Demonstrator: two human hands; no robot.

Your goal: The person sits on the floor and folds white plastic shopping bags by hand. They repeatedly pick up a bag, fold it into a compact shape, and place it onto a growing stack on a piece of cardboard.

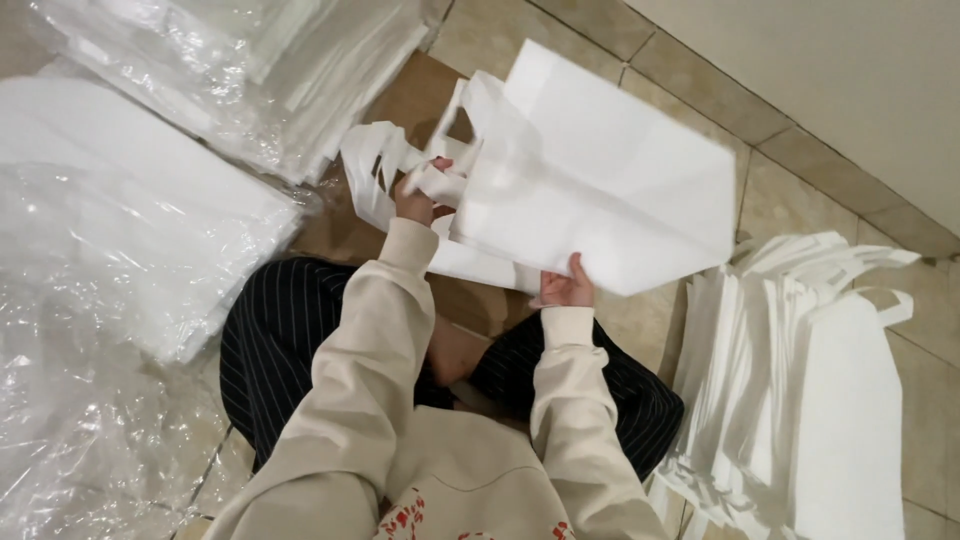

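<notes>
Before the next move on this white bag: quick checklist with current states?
1. Left hand has the handle loops of the white bag: ok, fingers are closed on them.
2. Right hand holds the bag's lower edge: ok, thumb shows over the edge.
3. Bag lifted off the floor: ok, held up between both hands.
4. Bag flat and uncreased: cannot tell, fold lines show and its far end is blurred.
5. Stack of finished bags within reach at the right: ok, handles all point the same way.
6. Plastic-wrapped bundles at the left apart from the held bag: ok.
</notes>
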